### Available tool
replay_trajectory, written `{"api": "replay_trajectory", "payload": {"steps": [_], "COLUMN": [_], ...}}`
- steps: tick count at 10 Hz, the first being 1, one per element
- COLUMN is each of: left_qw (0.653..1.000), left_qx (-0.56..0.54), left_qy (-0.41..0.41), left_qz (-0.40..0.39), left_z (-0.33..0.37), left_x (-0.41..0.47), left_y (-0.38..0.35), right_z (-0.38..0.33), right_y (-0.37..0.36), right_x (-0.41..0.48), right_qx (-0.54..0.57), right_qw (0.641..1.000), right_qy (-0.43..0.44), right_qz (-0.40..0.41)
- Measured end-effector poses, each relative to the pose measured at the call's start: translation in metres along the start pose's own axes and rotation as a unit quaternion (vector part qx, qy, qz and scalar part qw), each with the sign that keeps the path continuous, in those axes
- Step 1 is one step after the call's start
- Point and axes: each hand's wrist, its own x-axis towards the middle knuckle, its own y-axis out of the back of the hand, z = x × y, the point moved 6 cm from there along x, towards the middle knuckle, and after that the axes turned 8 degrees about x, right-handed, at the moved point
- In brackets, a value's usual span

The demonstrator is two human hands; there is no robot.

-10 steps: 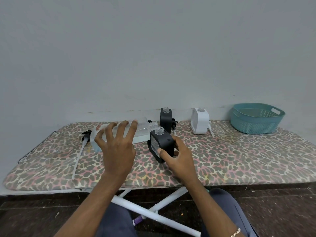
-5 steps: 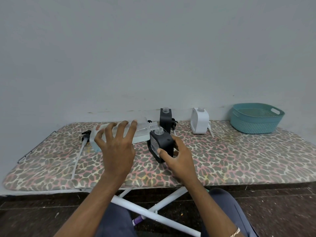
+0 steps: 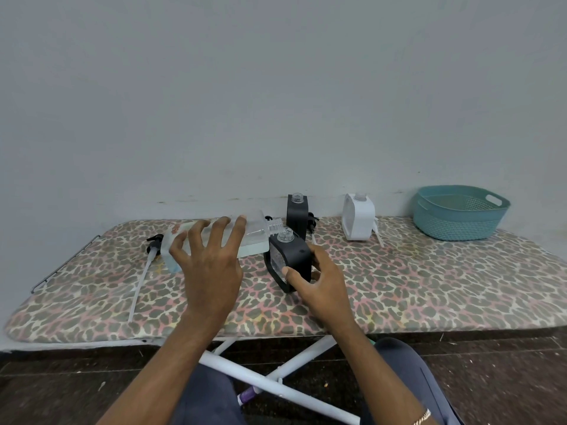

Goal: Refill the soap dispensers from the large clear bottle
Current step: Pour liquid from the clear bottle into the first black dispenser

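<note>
The large clear bottle lies tipped on its side above the board, and my left hand grips it from above with spread fingers. Its open threaded neck points right, just over the clear mouth of a black soap dispenser. My right hand holds that dispenser by its lower right side and it leans slightly left. A second black dispenser and a white dispenser stand uncapped further back. A little pale liquid shows in the bottle's lower part.
Everything sits on a leopard-print ironing board against a grey wall. A black pump head with a long white tube lies at the left. More pump parts lie behind the dispensers. A teal basket stands at the far right.
</note>
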Motion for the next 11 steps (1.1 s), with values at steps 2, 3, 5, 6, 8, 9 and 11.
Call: {"api": "replay_trajectory", "payload": {"steps": [2,3,5,6,8,9,11], "left_qw": [1.0,1.0,1.0,1.0,1.0,1.0,1.0], "left_qx": [0.001,0.002,0.002,0.002,0.0,0.0,0.002], "left_qy": [0.0,0.0,-0.001,0.0,0.0,0.0,-0.001], "left_qz": [-0.004,-0.004,-0.002,-0.002,-0.003,-0.005,-0.008], "left_z": [0.0003,0.0,0.0006,0.0005,0.0002,0.0002,0.0004], "left_x": [0.0003,0.0002,0.0001,0.0,0.0,0.0001,0.0005], "left_y": [-0.0002,-0.0002,0.0005,0.0009,0.0013,0.0007,0.0], "right_z": [0.0044,0.0038,0.0031,0.0024,-0.0005,-0.0006,0.0005], "right_y": [-0.0009,-0.0012,-0.0008,-0.0004,-0.0003,-0.0003,-0.0006], "right_x": [0.0009,0.0015,0.0015,0.0008,0.0002,0.0,0.0007], "right_qx": [-0.002,-0.003,-0.001,-0.001,-0.003,-0.004,-0.004], "right_qw": [1.0,1.0,1.0,1.0,1.0,1.0,1.0], "right_qy": [-0.002,-0.002,-0.002,-0.003,0.003,0.003,-0.001], "right_qz": [0.005,0.003,0.005,0.005,0.005,0.006,0.0]}}
